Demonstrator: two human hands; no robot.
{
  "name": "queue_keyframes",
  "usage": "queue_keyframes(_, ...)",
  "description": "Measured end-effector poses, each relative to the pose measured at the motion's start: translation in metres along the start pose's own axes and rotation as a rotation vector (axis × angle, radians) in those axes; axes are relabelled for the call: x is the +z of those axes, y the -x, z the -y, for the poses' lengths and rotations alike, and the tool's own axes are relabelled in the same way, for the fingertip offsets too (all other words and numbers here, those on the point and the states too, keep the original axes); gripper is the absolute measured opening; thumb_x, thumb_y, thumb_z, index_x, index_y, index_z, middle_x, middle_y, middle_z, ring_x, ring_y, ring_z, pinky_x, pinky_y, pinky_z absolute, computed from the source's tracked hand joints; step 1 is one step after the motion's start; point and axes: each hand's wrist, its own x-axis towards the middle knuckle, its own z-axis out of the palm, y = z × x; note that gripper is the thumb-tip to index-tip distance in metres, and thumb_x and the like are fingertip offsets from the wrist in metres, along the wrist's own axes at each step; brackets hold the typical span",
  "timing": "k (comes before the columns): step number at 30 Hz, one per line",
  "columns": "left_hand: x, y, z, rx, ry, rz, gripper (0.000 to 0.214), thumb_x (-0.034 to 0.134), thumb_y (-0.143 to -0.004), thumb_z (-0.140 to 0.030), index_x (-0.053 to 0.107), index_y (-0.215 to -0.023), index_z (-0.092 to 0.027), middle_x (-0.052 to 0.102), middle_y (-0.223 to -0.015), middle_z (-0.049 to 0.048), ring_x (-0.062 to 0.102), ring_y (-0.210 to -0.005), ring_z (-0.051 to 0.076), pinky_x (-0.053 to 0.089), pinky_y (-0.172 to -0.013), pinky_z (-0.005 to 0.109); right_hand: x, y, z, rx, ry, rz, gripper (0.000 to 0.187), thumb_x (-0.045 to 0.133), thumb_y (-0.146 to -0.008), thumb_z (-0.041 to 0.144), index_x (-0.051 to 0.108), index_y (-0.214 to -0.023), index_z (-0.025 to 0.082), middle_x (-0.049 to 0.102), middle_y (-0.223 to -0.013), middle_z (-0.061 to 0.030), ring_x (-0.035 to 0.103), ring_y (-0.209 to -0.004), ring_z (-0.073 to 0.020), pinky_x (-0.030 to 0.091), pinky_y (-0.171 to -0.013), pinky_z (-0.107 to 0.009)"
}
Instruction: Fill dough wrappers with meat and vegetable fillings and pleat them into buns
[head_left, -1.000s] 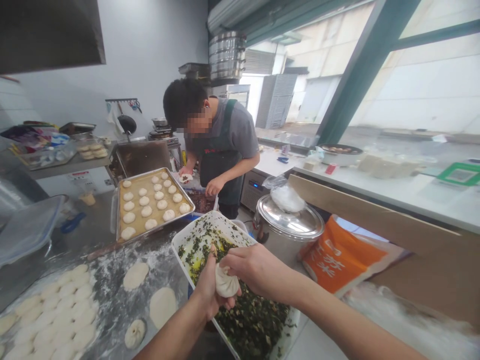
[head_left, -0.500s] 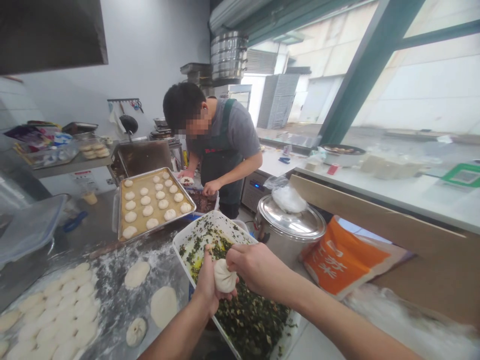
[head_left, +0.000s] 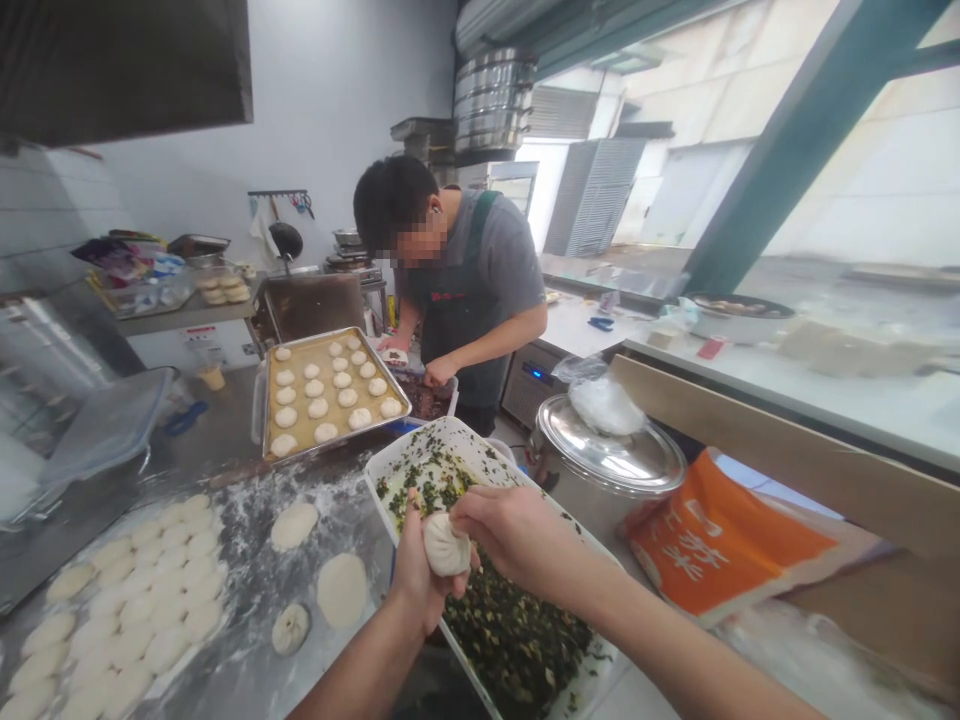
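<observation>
A pleated white bun (head_left: 447, 546) rests in my left hand (head_left: 417, 572), whose fingers curl around it from below. The fingertips of my right hand (head_left: 504, 528) pinch the dough at the bun's upper right edge. Both hands are over a white rectangular tub (head_left: 384, 502) of chopped dark green filling (head_left: 517, 640). Left of the tub, a finished bun (head_left: 290, 629) sits on the floured steel worktop (head_left: 251, 560). Two flat dough rounds, one farther off (head_left: 294, 526) and one nearer (head_left: 342, 590), lie beside it.
Many overlapping dough rounds (head_left: 150, 590) cover the worktop's left side. Beyond stands a baking tray (head_left: 300, 400) of buns. Across the worktop, a co-worker (head_left: 480, 280) bends over a tub of dark filling (head_left: 427, 398). A lidded steel pot (head_left: 611, 445) and an orange sack (head_left: 720, 535) are at right.
The camera view has turned slightly left, so the scene sits farther right. My hands stay together at the bun, my right fingers still pinching its edge.
</observation>
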Motion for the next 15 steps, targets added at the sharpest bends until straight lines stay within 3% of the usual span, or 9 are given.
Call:
queue_keyframes(6, -0.011, 0.015, -0.003, 0.069, 0.108, 0.009, 0.058, 0.027, -0.076, -0.06, 0.055, -0.069, -0.01, 0.058, -0.053, 0.0073, 0.048, -0.038, 0.01, 0.026, -0.033, 0.018, 0.001, -0.003, 0.009, -0.062, -0.12, -0.096, 0.021, 0.035, -0.086, 0.019, 0.056, -0.089, 0.017, 0.058, -0.078, -0.0034, 0.053, -0.071, -0.0129, 0.039, -0.064, -0.023)
queue_keyframes(10, -0.03, 0.027, -0.002, 0.164, 0.186, 0.05, 0.059, 0.023, -0.078, -0.059, 0.055, -0.072, -0.011, 0.057, -0.052, 0.0069, 0.048, -0.038, 0.011, 0.026, -0.033, 0.019, 0.016, -0.008, 0.021, -0.099, -0.214, -0.042, 0.023, 0.034, -0.088, 0.022, 0.056, -0.089, 0.018, 0.057, -0.079, -0.0041, 0.053, -0.073, -0.0135, 0.039, -0.065, -0.024)
queue_keyframes(15, -0.063, 0.041, 0.001, 0.237, 0.338, -0.015, 0.051, 0.028, -0.077, -0.058, 0.053, -0.075, -0.013, 0.054, -0.051, 0.0025, 0.049, -0.038, 0.013, 0.029, -0.032, 0.021, 0.044, -0.018, 0.046, -0.128, -0.265, 0.051, 0.021, 0.036, -0.087, 0.022, 0.056, -0.089, 0.018, 0.055, -0.08, -0.0049, 0.051, -0.071, -0.0138, 0.039, -0.063, -0.023)
